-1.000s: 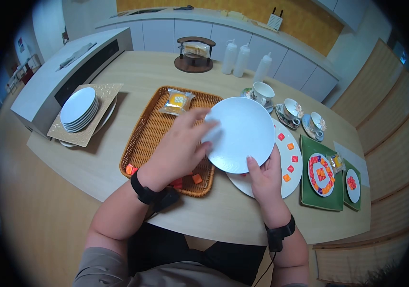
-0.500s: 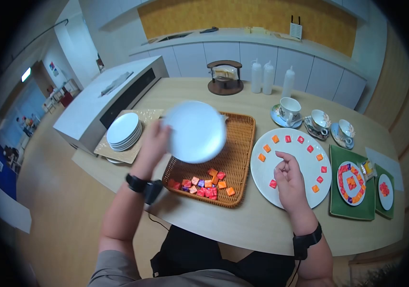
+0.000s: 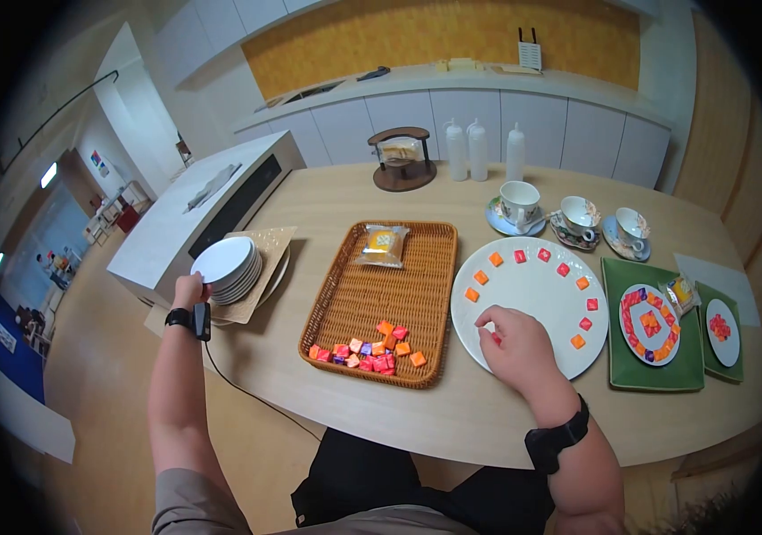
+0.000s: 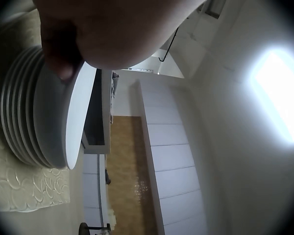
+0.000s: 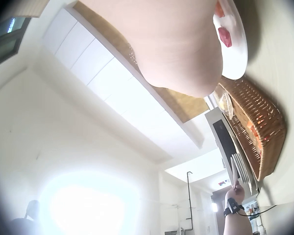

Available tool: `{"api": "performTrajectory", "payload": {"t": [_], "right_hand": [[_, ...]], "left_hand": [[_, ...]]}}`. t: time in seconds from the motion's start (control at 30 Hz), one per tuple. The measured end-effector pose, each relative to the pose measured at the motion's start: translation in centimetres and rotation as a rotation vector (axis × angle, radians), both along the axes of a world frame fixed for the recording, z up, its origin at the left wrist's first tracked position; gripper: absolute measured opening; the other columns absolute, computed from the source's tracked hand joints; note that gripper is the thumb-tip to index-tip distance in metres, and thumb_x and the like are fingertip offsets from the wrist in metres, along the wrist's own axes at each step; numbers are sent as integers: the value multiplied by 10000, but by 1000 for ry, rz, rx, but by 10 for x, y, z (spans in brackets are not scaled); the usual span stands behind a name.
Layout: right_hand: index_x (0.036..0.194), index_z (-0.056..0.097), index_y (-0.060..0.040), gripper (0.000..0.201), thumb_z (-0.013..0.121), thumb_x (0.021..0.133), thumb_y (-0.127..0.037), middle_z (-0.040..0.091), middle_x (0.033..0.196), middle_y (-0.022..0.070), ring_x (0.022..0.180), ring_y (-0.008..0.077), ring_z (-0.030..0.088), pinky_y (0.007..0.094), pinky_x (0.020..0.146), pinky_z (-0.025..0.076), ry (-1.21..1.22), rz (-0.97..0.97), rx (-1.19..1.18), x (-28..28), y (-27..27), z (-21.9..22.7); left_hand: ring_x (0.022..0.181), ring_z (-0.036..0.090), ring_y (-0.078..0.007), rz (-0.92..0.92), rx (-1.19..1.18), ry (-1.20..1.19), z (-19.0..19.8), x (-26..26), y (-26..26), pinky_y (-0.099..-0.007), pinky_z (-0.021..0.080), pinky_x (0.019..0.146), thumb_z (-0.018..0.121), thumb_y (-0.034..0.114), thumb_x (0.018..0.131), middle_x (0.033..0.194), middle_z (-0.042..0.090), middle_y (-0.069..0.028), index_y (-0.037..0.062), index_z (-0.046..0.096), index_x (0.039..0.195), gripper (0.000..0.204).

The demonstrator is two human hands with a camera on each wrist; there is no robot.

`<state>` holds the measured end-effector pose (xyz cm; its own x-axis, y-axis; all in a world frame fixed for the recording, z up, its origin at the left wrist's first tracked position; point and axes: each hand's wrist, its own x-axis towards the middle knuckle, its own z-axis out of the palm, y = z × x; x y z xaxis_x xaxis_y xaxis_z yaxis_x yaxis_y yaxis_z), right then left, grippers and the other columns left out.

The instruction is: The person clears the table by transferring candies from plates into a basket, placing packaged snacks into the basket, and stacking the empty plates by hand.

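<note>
Listing the head view first. Left hand (image 3: 190, 292): left of the frame, pinching the lower rim of the top white plate (image 3: 222, 259), which lies on a stack of white plates (image 3: 247, 283). Beige square tray (image 3: 279, 242): beneath the stack. Wicker basket (image 3: 372, 309): centre of the frame, a wrapped cake (image 3: 384, 243) in its upper part, a cluster of red, orange and purple pieces (image 3: 376, 361) in its lower part. Large white plate (image 3: 532, 290): right of centre, an arc of red and orange squares (image 3: 564, 268) near its rim. Right hand (image 3: 520, 349): over the lower left of that plate, fingers bent; a bit of red shows by the fingertips, and whether they pinch it cannot be told. Green tray (image 3: 655, 378): right of the frame, bearing a small plate with rings of coloured pieces (image 3: 650, 325). Three cups (image 3: 580, 217) on saucers: upper right. Three white bottles (image 3: 477, 153) and a brown stand (image 3: 402, 181): upper centre.

Left wrist view: stack at the left, seen edge-on; top white plate tilted a little from those below, a fingertip against its underside.

Right wrist view: right hand across the top, its fingers out of sight; wicker basket at the right; left hand at the stack, lower right.
</note>
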<state>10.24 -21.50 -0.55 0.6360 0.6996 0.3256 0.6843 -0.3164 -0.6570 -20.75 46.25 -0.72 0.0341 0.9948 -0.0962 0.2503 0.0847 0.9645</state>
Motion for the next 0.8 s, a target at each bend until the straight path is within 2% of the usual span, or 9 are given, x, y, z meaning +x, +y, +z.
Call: {"api": "performTrajectory", "payload": {"t": [0.17, 0.27, 0.4, 0.43, 0.5, 0.63, 0.7, 0.77, 0.8], "right_hand": [[1077, 698, -85, 160, 666, 931, -143, 751, 974, 165, 879, 374, 721, 482, 797, 575, -46, -3, -60, 5, -1, -9], [1109, 689, -89, 183, 660, 940, -150, 753, 991, 168, 915, 379, 726, 489, 815, 574, -46, -57, -24, 7, -3, -9], [1124, 678, -83, 193, 660, 950, -165, 753, 1004, 168, 936, 374, 725, 488, 823, 575, -27, -153, -54, 19, -8, -8], [1119, 677, -81, 189, 660, 952, -168, 753, 1010, 167, 941, 374, 724, 489, 827, 574, 9, -171, -66, 21, -9, -8], [1091, 685, -76, 167, 658, 955, -169, 754, 990, 169, 928, 378, 725, 493, 820, 575, 5, -193, -43, 25, -9, -16], [1018, 720, -65, 146, 660, 943, -175, 747, 915, 182, 912, 386, 724, 496, 803, 573, 62, -135, -69, 22, -6, -16], [997, 730, -61, 145, 659, 938, -173, 745, 894, 186, 901, 390, 722, 495, 795, 571, 108, -82, -75, 15, -5, -9], [1002, 728, -65, 111, 682, 944, -149, 614, 678, 114, 627, 270, 612, 400, 631, 486, 205, 131, -25, 8, -3, -2], [1014, 730, -64, 108, 704, 963, -155, 486, 628, -3, 586, 116, 454, 303, 587, 388, 318, 257, -18, 6, -2, 0]], "left_hand": [[591, 636, -209, -112, 30, 28, -35, -21, 47, -320, 563, 507, 619, 187, 1049, 836, 637, -101, -23, 623, 1037, 211], [507, 633, -199, -194, 334, 482, -10, -17, -10, -380, 437, 459, 634, 222, 893, 597, 642, -93, 2, 682, 666, 319], [425, 550, -201, -261, 334, 481, -10, -17, -7, -383, 369, 402, 650, 205, 837, 545, 577, -104, -36, 654, 636, 314], [533, 641, -277, -277, 296, 566, -3, -16, -16, -436, 468, 494, 650, 190, 823, 647, 659, -161, -64, 669, 729, 272], [805, 738, -407, -81, 709, 806, -12, -13, -21, -494, 566, 728, 664, 229, 860, 857, 742, -267, -90, 698, 870, 320], [1046, 698, -479, 87, 997, 858, 12, 38, -115, -524, 551, 885, 691, 254, 881, 1096, 740, -293, -54, 691, 1060, 356], [1077, 691, -470, -132, 884, 922, 44, 84, -190, -518, 554, 923, 682, 220, 927, 1130, 745, -243, 10, 685, 1124, 288], [1071, 698, -446, -521, 999, 852, 33, 118, -209, -499, 560, 911, 713, 157, 920, 1109, 742, -218, 58, 694, 1184, 283], [1068, 699, -433, -662, 894, 850, 55, 140, -266, -486, 563, 913, 737, 143, 911, 1120, 734, -209, 56, 695, 1200, 305]]}}
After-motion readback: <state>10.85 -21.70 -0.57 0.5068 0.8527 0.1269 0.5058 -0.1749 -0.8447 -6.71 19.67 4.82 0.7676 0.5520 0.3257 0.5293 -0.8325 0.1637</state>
